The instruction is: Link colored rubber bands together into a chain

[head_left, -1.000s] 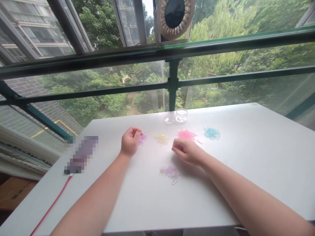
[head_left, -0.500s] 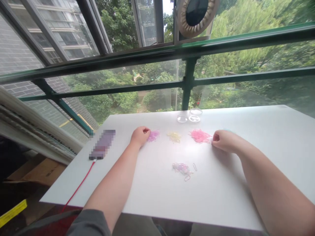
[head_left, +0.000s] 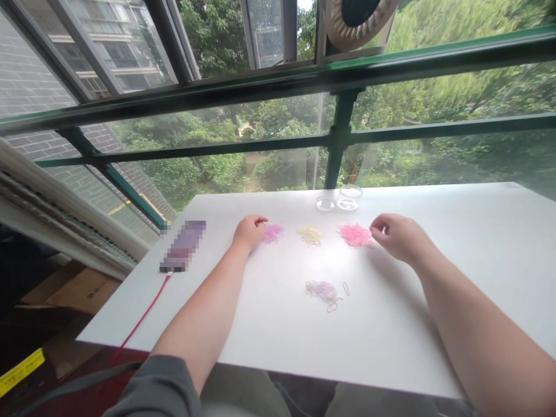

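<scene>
The right hand has moved to the right side of the pink rubber bands, right of the frame's middle. The left hand curls beside the purple rubber bands, left of the middle. I can't tell if either holds any. A bump could mix colors.

A blurred object lies near the bench's left edge, its cable crossing the near edge, a box beyond the left and a railing beyond the far.
</scene>
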{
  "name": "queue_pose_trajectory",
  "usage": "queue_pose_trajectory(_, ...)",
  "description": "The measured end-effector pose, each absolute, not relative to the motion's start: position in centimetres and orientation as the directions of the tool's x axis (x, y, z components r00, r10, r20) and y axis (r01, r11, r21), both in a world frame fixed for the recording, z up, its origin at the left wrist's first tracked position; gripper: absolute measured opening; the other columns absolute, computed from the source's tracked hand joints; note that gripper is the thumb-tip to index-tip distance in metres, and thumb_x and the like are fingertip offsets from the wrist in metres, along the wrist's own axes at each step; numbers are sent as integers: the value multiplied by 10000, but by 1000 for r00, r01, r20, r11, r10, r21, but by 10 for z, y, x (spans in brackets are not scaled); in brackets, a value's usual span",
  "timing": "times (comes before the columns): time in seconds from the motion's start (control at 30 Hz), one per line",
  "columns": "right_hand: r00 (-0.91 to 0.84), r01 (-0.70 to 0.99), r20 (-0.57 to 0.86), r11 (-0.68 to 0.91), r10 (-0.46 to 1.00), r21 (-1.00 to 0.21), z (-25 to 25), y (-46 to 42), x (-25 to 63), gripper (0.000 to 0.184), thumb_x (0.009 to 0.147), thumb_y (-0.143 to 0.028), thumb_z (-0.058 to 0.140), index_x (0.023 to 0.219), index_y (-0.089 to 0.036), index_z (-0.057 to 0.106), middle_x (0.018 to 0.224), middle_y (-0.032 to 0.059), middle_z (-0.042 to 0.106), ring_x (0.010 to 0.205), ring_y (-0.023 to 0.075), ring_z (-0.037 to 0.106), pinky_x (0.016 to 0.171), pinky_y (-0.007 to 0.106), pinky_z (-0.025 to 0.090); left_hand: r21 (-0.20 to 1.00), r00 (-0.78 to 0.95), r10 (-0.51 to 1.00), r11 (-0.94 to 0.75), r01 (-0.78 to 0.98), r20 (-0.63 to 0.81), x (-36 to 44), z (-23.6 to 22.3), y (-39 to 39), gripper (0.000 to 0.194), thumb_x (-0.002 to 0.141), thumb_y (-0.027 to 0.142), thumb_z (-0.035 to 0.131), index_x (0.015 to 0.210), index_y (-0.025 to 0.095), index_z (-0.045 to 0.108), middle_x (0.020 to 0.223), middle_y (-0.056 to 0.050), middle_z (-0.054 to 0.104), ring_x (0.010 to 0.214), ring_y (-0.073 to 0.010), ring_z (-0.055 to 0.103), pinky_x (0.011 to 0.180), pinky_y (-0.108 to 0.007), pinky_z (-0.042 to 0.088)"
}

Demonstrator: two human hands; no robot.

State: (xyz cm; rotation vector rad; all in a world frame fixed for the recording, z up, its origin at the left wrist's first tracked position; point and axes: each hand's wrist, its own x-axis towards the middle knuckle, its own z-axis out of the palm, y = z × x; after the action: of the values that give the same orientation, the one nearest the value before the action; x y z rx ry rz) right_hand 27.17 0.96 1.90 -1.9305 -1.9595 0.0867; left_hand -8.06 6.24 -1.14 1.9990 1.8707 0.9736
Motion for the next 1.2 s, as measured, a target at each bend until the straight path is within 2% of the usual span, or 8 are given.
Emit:
queue_pose_trajectory(0.2, -40, 896, 403, 212, 914, -390, 15, 10, 265, 201, 740, -208, 472, 810, -190, 660, 815, 59, 665, 666, 175, 562, 641, 295, 419, 483, 34, 833, -353, 801, 553, -76, -4, 59, 297, 711, 133, 534, 996, 164, 609, 900, -53, 643, 832, -181, 564, 835, -343, 464)
queue_pose_trajectory(0.33, -120, 835, 466, 344, 876, -430, 25, -2, 257, 189, 767, -216, 479, 807, -185, 661, 799, 63, 643, 628, 151, 533, 624, 283, 413, 445, 162, 783, -496, 745, 601, -65, 4, 48, 241, 747, 152, 525, 974, 170, 600, 858, -36, 650, 779, -153, 574, 790, -307, 471)
queue_pose_trajectory(0.43, -380, 738, 159, 402, 911, -542, 32, -13, 247, 184, 768, -314, 533, 769, -187, 667, 616, 19, 567, 528, 118, 474, 522, 246, 371, 445, 377, 767, -619, 648, 519, -53, 7, 37, 177, 759, 180, 529, 910, 171, 621, 824, -21, 656, 696, -118, 576, 708, -252, 472)
queue_pose_trajectory(0.53, -611, 669, -232, 338, 757, -662, 34, -19, 240, 230, 729, -358, 595, 866, -198, 687, 590, -7, 547, 521, 105, 474, 491, 222, 350, 441, 517, 732, -681, 585, 444, -43, 8, 29, 128, 760, 197, 539, 840, 171, 635, 798, -9, 658, 619, -92, 553, 651, -228, 455)
queue_pose_trajectory(0.6, -654, 663, -341, 295, 675, -687, 34, -21, 237, 279, 705, -353, 623, 936, -210, 690, 622, -8, 568, 543, 107, 490, 500, 220, 354, 442, 544, 722, -692, 572, 427, -39, 8, 26, 119, 762, 209, 543, 819, 171, 640, 783, -5, 658, 601, -87, 541, 640, -223, 448)
queue_pose_trajectory(0.73, -626, 707, -387, 283, 677, -648, 32, -20, 233, 279, 709, -302, 603, 962, -228, 698, 635, -7, 588, 545, 106, 494, 506, 221, 349, 453, 543, 728, -686, 570, 419, -36, 9, 24, 119, 758, 215, 546, 804, 171, 646, 757, -4, 657, 598, -90, 537, 624, -219, 440)
queue_pose_trajectory(0.9, -594, 741, -386, 293, 706, -604, 31, -20, 230, 191, 702, -282, 594, 826, -205, 718, 688, 11, 635, 577, 114, 514, 540, 227, 364, 458, 532, 734, -679, 574, 422, -36, 10, 24, 120, 760, 219, 545, 795, 173, 649, 734, 3, 650, 585, -85, 523, 621, -217, 434)
queue_pose_trajectory(1.2, -626, 650, -266, 301, 733, -698, 28, -20, 231, 164, 752, -337, 567, 735, -180, 610, 614, -6, 548, 520, 97, 435, 483, 224, 312, 478, 582, 708, -703, 526, 401, -25, 9, 16, 125, 774, 228, 541, 792, 169, 650, 746, -11, 662, 618, -98, 554, 648, -236, 451)
